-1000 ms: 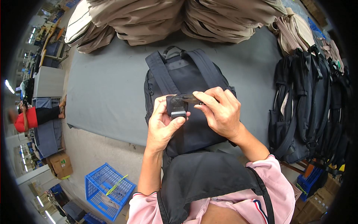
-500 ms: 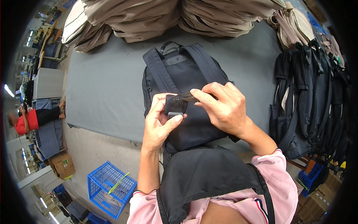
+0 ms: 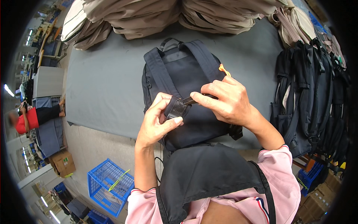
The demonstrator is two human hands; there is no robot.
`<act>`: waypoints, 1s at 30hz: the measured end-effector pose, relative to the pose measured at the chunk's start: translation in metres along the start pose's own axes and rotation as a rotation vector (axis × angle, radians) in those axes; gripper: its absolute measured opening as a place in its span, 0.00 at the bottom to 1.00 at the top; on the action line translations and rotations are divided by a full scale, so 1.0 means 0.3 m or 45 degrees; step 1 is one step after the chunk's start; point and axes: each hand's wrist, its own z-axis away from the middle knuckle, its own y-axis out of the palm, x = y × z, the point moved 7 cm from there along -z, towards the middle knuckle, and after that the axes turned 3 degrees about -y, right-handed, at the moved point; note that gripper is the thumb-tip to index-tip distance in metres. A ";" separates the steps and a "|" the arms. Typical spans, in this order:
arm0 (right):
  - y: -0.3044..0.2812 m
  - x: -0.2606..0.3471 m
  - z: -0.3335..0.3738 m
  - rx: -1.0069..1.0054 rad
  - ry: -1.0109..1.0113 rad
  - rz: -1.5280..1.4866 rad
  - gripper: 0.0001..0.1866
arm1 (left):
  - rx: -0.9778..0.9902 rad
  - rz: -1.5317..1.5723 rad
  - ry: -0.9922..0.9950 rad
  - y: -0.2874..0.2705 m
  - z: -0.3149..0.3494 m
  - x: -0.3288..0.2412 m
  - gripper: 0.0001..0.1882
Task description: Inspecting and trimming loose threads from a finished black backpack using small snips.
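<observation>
A dark navy backpack [image 3: 190, 67] lies on the grey-covered table with its shoulder straps facing up. My left hand [image 3: 156, 121] pinches the end of a strap [image 3: 177, 108] between thumb and fingers, holding it raised over the bag; stitching shows on it. In my right hand [image 3: 229, 102] is a slim dark pointed tool that looks like thread snips [image 3: 190, 100], its tip touching the strap end by the stitching. Most of the tool is hidden in my palm. An orange ribbon [image 3: 223, 70] sticks out above that hand.
Stacked beige bags [image 3: 149, 18] line the table's far edge. Black backpacks [image 3: 302, 97] hang at the right. A blue plastic basket [image 3: 112, 186] stands on the floor at lower left, near a cardboard box [image 3: 62, 163]. A person in red [image 3: 28, 120] is at far left.
My left hand has tilted the strap end and shifted slightly left. My right hand has turned the tool more steeply onto the strap, and the orange ribbon has come into view.
</observation>
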 end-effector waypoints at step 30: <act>0.039 -0.026 0.103 -0.247 0.613 -0.335 0.17 | -0.040 0.122 0.075 0.063 -0.026 0.016 0.20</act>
